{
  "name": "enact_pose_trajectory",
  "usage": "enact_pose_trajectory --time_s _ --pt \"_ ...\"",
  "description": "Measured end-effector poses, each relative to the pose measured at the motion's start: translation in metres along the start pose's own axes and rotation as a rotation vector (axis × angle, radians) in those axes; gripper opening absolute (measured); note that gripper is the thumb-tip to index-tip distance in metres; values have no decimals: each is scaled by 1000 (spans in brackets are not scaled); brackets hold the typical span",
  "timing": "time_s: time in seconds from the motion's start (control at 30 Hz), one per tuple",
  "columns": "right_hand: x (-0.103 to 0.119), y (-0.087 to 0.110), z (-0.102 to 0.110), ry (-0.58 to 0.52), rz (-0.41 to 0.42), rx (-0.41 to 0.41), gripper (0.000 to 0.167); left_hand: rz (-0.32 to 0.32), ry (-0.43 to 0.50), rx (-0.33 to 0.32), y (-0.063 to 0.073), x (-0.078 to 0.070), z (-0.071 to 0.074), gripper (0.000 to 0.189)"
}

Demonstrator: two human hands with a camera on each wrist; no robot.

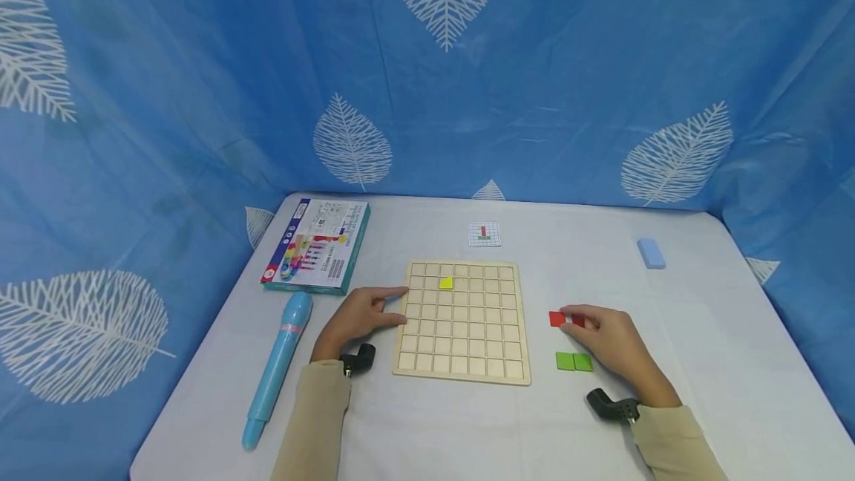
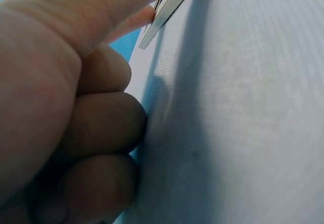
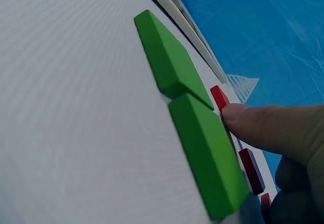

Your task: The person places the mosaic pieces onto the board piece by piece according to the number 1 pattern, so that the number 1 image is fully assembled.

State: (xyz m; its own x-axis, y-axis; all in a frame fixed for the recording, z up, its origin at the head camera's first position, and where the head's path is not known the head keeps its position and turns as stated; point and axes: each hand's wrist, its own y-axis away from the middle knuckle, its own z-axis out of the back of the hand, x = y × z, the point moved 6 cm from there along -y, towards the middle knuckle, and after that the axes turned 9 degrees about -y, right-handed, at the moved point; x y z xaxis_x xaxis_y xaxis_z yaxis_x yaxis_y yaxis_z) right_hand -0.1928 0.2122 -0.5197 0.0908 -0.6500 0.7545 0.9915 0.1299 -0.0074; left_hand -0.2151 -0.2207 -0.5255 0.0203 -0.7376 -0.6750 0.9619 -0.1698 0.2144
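Note:
A wooden grid board (image 1: 461, 370) lies on the table, with one yellow tile (image 1: 445, 283) in its upper part. At its left edge, my left hand (image 1: 358, 314) touches the rim with extended index finger and thumb; the left wrist view shows its other fingers folded. To the right of the board, my right hand (image 1: 611, 336) pinches a red tile (image 1: 556, 319) between thumb and index fingertip. Another red tile (image 3: 251, 171) lies under that hand, partly covered. Two green tiles (image 1: 574, 361) lie side by side, nearer to me.
Behind the board is a small pattern card (image 1: 484, 234). A colourful box (image 1: 320, 243) lies at the back left, with a light-blue microphone-shaped object (image 1: 275, 370) in front of it. A blue block (image 1: 651, 253) sits at the back right. Leaf-patterned blue cloth (image 1: 568, 80) surrounds the table.

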Motion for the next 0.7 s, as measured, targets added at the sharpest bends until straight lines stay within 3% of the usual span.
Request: enact_pose_trajectory --time_s 0.7 --pt "5 0 -2 48 20 18 36 -9 -1 -8 1 -1 2 59"
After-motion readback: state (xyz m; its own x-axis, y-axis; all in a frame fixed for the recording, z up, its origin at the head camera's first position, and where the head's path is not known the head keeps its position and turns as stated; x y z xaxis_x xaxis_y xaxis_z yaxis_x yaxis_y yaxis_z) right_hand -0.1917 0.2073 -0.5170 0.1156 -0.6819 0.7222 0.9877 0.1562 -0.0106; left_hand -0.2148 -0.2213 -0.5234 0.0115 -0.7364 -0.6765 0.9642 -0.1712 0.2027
